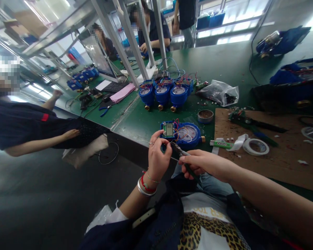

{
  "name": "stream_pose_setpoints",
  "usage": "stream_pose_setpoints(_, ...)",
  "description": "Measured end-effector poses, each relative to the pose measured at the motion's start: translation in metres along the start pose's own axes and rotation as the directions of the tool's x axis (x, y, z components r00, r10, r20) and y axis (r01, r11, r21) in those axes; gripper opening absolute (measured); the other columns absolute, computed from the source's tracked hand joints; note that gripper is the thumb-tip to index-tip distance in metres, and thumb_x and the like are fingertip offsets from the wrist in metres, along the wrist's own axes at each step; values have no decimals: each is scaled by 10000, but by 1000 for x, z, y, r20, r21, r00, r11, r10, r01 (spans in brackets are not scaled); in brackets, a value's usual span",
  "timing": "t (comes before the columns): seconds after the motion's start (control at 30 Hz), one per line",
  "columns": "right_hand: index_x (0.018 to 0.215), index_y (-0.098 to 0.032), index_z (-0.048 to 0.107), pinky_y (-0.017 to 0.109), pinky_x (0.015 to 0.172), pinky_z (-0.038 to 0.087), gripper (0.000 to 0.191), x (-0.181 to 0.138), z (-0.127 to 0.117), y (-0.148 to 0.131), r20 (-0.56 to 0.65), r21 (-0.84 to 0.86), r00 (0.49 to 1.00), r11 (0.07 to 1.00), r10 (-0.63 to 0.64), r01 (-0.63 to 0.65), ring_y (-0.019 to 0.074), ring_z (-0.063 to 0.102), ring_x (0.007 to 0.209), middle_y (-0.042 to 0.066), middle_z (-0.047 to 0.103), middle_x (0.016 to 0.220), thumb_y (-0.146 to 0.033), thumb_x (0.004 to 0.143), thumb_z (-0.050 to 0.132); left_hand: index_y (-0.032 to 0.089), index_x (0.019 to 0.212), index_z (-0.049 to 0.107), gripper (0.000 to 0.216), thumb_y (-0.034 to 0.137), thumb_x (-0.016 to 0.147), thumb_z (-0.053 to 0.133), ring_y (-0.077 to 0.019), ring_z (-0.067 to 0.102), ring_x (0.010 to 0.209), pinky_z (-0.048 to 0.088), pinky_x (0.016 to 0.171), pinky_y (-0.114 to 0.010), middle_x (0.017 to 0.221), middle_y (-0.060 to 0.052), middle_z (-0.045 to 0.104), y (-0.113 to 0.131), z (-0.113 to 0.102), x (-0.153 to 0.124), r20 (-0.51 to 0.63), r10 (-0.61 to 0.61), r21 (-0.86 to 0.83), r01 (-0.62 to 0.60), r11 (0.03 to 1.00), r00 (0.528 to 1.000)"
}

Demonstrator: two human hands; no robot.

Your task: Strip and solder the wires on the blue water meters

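A blue water meter (190, 136) with loose coloured wires lies at the table's front edge, its small display (169, 130) facing up. My left hand (159, 154) is at the near side of the display housing, thumb and fingers pinched together. Whatever is between those fingertips is too small to make out; thin wires run close by. Held in my right hand (198, 162) is a pair of pliers (182, 151) with dark green handles. The jaws point toward my left fingertips, right beside the meter.
Several more blue meters (161, 93) stand behind. To the right are a round tin (205, 116), a plastic bag (220, 93), a tape roll (256, 146) and a green tube (221, 144) by a cardboard sheet (240, 166). A co-worker (28, 121) is at left; others sit beyond metal posts.
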State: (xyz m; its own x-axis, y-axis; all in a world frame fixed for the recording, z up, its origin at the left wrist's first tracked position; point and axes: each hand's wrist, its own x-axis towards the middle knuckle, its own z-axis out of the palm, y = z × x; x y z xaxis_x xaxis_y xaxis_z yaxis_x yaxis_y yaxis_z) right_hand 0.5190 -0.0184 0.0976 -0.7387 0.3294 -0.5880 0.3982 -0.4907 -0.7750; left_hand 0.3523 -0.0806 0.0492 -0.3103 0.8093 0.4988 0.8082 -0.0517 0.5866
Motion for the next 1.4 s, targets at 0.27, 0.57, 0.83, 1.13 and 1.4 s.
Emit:
stream_pose_setpoints(0.27,901,-122,551,216,541,492,217,2,0,-11,1,-7,995,995,104,-104,126,620,594,54,623,734,-324,932,475,169,854,569,55,140,872,526,-226,511,1194,411,1016,-404,1230,-121,561,0,1,1,-15,-9,-24,8,1000,1000)
stream_pose_setpoints(0.57,839,-119,549,222,517,514,235,0,3,-23,-9,-19,991,991,134,-135,125,610,555,48,601,679,-317,939,470,170,848,574,64,154,881,521,-228,513,1195,406,1020,-404,1235,-117,562,1,1,2,-16,-32,-45,31,999,999)
stream_pose_setpoints(0.83,793,-144,516,176,412,423,208,6,6,-17,-43,31,995,995,93,-92,74,480,449,-15,505,606,-297,925,469,169,871,573,56,159,890,522,-214,505,1208,400,1033,-390,1244,-114,556,-4,3,0,-15,-16,-44,15,999,1000)
stream_pose_setpoints(1.13,753,-172,507,219,523,449,240,-6,-5,10,-74,-232,994,970,-86,67,120,564,578,8,562,695,-384,866,522,162,904,566,153,174,939,416,-216,501,1234,408,1042,-432,1229,-129,576,-7,-12,9,-58,87,-55,-91,994,994)
stream_pose_setpoints(1.4,1022,-191,603,344,831,439,328,-33,-60,48,-321,-669,894,743,-314,21,266,623,925,85,677,989,-443,893,438,160,1417,302,702,353,832,638,-253,296,1412,290,1155,-451,1505,-175,318,-44,-29,61,419,244,-22,-260,965,874)
